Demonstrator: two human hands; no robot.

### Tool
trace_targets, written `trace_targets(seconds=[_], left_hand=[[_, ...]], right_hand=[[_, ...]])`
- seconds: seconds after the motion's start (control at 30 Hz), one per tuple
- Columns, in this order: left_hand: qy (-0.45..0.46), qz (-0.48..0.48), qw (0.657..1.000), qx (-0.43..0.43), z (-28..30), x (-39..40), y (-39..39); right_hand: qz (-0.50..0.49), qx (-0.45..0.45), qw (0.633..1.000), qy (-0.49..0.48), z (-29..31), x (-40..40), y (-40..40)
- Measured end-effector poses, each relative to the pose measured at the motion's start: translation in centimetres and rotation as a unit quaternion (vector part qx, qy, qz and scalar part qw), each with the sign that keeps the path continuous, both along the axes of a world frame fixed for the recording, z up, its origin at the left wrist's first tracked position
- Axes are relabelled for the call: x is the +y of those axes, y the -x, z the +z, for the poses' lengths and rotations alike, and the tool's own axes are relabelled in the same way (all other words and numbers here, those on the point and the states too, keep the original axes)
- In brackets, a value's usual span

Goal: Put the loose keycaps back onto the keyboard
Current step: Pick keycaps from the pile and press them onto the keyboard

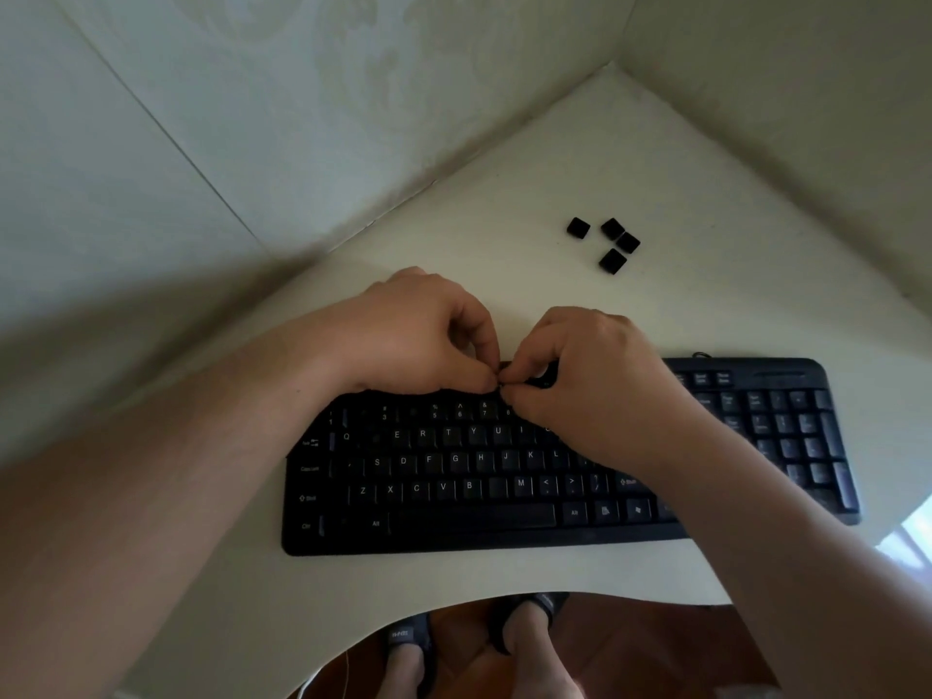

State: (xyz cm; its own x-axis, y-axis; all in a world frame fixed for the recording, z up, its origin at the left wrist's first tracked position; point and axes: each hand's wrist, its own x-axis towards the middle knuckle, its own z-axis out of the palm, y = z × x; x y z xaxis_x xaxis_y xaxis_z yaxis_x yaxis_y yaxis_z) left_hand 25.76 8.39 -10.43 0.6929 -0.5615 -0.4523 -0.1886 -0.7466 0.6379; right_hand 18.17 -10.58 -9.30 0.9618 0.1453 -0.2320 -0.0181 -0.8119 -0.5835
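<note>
A black keyboard point(454, 529) lies on the white desk point(681, 158). Some of its key positions look dark and carry no legend, such as one between Q and E point(373, 437). Several loose black keycaps point(613, 228) lie in a cluster on the desk behind the keyboard, to the right of my hands. My left hand point(418, 335) and my right hand point(600, 380) meet fingertip to fingertip over the keyboard's top row. Both pinch a small dark keycap point(501, 381) that is mostly hidden by my fingers. My right hand and forearm cover the keys in the right middle of the keyboard.
The desk sits in a corner, with pale walls point(302, 118) close behind and to the right. Its front edge curves inward, and my feet in dark slippers point(408, 640) show on the wooden floor below. A cable leaves the keyboard's back edge point(701, 354).
</note>
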Motion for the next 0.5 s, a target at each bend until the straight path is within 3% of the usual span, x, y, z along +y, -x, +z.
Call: trace_targets(seconds=[0.27, 0.33, 0.4, 0.5], left_hand=[[-0.03, 0.037, 0.999, 0.003, 0.2, -0.8, -0.1], [-0.015, 0.049, 0.998, 0.033, 0.7, -1.3, -0.5], [0.001, 0.069, 0.997, 0.027, 1.1, -2.0, -1.3], [0.075, 0.107, 0.991, -0.039, 0.9, -4.1, -2.1]], right_hand=[[0.009, -0.002, 1.0, -0.014, -0.1, 0.0, 0.1], [-0.038, 0.029, 0.997, -0.061, 0.7, -0.7, -0.4], [-0.126, -0.001, 0.989, -0.082, 0.7, -2.3, -1.4], [-0.191, -0.1, 0.976, 0.004, -0.1, -5.4, -3.2]])
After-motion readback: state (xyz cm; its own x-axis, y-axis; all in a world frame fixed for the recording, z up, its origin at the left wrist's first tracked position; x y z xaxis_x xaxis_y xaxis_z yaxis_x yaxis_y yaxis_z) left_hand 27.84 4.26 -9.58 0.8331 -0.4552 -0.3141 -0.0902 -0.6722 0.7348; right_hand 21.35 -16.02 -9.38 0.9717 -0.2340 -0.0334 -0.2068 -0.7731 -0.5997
